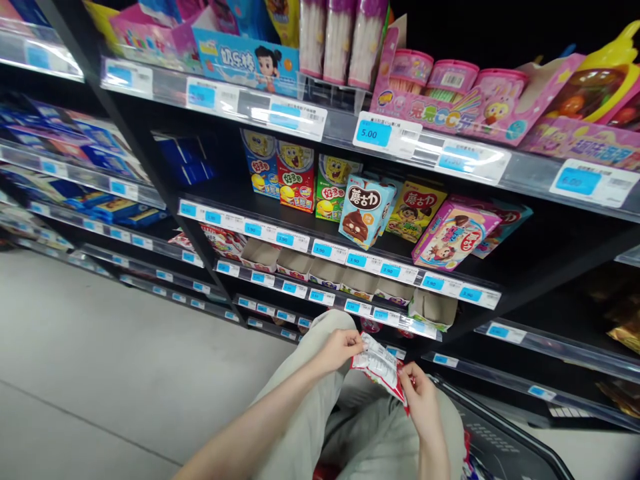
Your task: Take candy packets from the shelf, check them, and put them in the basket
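A small red and white snack packet (380, 363) is stretched between my two hands above my knees, its pale printed side facing up. My left hand (343, 348) pinches its left end between thumb and fingertips. At the opposite end, my right hand (419, 393) grips the red edge. Just beyond the packet is a low shelf with several open cardboard display boxes (357, 283). Part of the packet's right edge is hidden by my right fingers.
Snack boxes, among them a light blue one (367, 210), stand on the shelf above. Price labels line the shelf edges (320, 250). A black basket (495, 433) sits by my right knee, with colourful packages partly visible beside my leg. Grey floor (100, 360) extends to the left.
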Demonstrator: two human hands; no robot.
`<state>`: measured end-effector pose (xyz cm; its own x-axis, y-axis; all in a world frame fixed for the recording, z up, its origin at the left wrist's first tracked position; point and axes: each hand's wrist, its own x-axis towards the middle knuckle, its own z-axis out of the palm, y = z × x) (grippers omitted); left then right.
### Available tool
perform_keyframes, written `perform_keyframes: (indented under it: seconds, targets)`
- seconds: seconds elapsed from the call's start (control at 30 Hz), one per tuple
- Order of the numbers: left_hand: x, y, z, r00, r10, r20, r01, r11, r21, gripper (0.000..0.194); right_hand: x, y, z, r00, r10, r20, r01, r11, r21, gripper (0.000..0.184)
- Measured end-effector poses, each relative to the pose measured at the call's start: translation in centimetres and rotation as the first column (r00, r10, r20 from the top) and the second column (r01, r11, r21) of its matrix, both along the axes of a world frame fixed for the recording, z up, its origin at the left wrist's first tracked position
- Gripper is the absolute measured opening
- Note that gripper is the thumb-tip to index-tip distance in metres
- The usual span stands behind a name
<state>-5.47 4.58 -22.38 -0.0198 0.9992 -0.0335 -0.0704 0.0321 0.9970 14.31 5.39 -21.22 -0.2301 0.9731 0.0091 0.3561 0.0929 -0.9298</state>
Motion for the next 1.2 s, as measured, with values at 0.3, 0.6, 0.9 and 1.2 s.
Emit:
perform_keyframes:
  seconds: [0.3,0.6,0.9,1.2]
  targets:
    - [-0.6,0.6,-0.6,0.983,-0.042,0.178,0.056,0.995,-0.079,0.031,-0.5,-0.1,0.4,0.996,-0.008,0.094,0.007,1.000,0.014,0.030]
    - [-0.4,0.6,-0.3,0.995,0.013,0.104,-0.004,0.996,-0.092,0.027,-0.9,0.1,0.0,0.955,-0.057,0.292,0.019,0.991,0.132,0.034]
    - [-0.7,0.7,0.0,0.995,-0.068,0.077,0.074,0.994,-0.086,0.028,-1.5,-0.6,1.0,0.872,-0.120,0.474,-0.053,0.940,0.336,0.036]
    - [-0.7,0.9,-0.9,0.989,0.107,0.097,-0.098,0.991,-0.094,0.030,-2.7,-1.5,1.8,0.873,-0.202,0.445,-0.068,0.851,0.520,0.026]
